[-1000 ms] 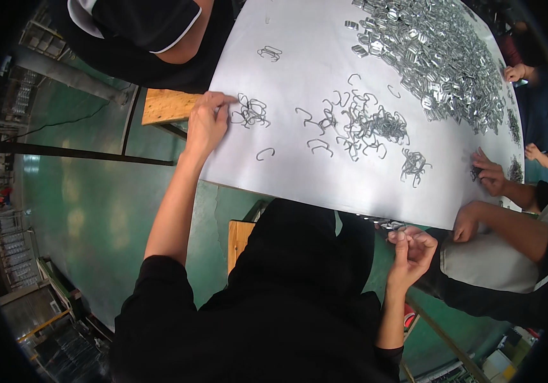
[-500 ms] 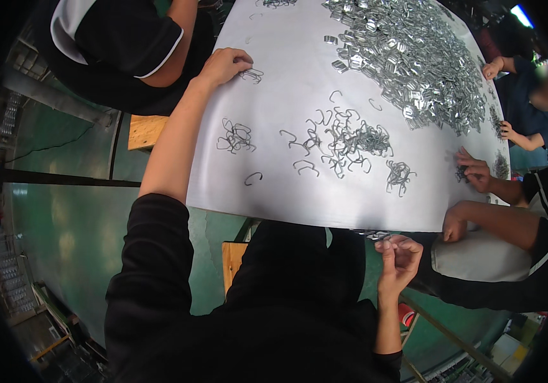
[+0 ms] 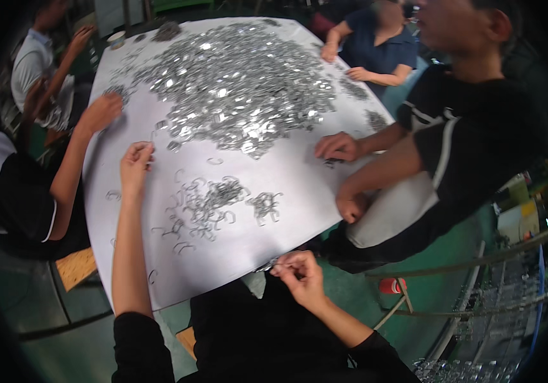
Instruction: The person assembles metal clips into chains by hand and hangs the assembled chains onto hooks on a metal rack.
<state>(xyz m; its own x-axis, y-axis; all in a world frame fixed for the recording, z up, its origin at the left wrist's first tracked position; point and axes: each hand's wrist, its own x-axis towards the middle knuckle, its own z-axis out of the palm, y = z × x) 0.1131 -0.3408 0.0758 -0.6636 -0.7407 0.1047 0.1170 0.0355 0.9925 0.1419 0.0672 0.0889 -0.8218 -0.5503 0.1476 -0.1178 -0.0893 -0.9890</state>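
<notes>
My left hand (image 3: 136,161) is above the left side of the white table, fingers closed in a pinch. A thin bent wire hook (image 3: 153,136) shows at its fingertips. At the near table edge my right hand (image 3: 301,274) has thumb and fingers pressed together. Shiny metal pieces (image 3: 266,264) lie right beside its fingertips; what it pinches is too small to make out. Between my hands a loose pile of wire hooks (image 3: 200,207) is spread on the table, with a smaller cluster of hooks (image 3: 265,207) to its right.
A large heap of flat silver metal buckles (image 3: 242,86) covers the far middle of the white table (image 3: 223,274). Co-workers sit around it: one co-worker's hand (image 3: 103,112) at left, another's hand (image 3: 338,148) at right. A red container (image 3: 392,285) stands low at right.
The view has swung to the right and shows more of the heap and co-workers. My left hand has left the small hook group at the left edge and is nearer the heap.
</notes>
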